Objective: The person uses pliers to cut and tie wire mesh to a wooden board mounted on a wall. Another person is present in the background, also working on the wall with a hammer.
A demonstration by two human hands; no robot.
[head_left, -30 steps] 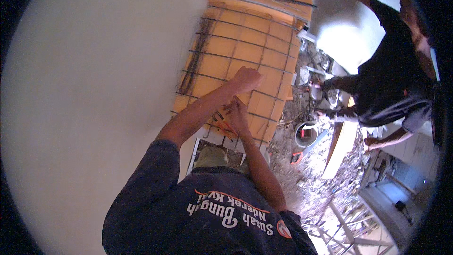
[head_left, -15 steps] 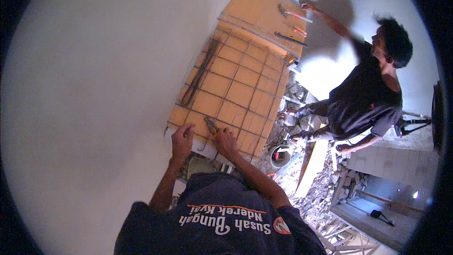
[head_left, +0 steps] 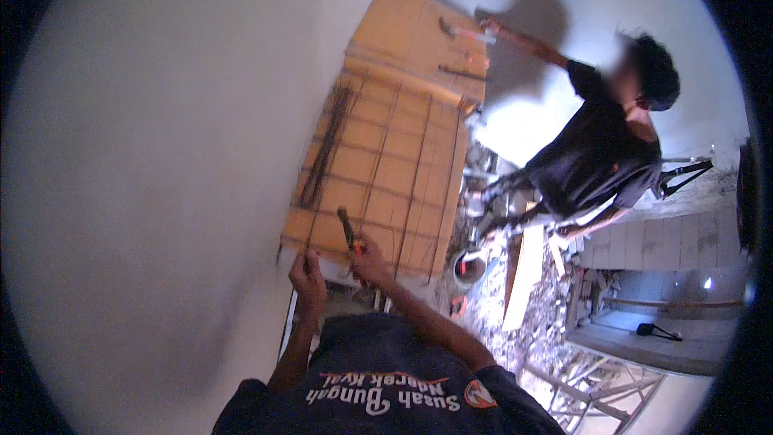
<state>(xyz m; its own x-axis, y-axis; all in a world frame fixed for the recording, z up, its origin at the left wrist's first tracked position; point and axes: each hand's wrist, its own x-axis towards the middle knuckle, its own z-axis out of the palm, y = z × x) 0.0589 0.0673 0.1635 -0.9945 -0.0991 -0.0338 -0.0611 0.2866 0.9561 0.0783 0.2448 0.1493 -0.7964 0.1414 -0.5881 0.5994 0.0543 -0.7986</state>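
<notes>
An orange plywood board (head_left: 378, 113) slopes away from me, with a grid of thin steel rods (head_left: 403, 177) laid over it. A bundle of dark rods (head_left: 326, 153) lies along its left side. My right hand (head_left: 370, 262) is at the board's near edge, shut on a dark plier-like tool with a red grip (head_left: 348, 232) that points into the grid. My left hand (head_left: 308, 275) is beside it at the near left corner with curled fingers; what it holds is not visible. My dark printed shirt (head_left: 386, 379) fills the bottom.
A co-worker in a dark shirt (head_left: 596, 153) stands to the right, one hand (head_left: 493, 28) stretched to the board's far end by a hammer-like tool (head_left: 451, 30). White wall lies left. Rubble, a round bucket (head_left: 469, 267) and a wooden plank (head_left: 523, 266) are on the right.
Both my hands have drawn back from the middle of the rod grid to its near edge and moved apart. The co-worker has come further into view.
</notes>
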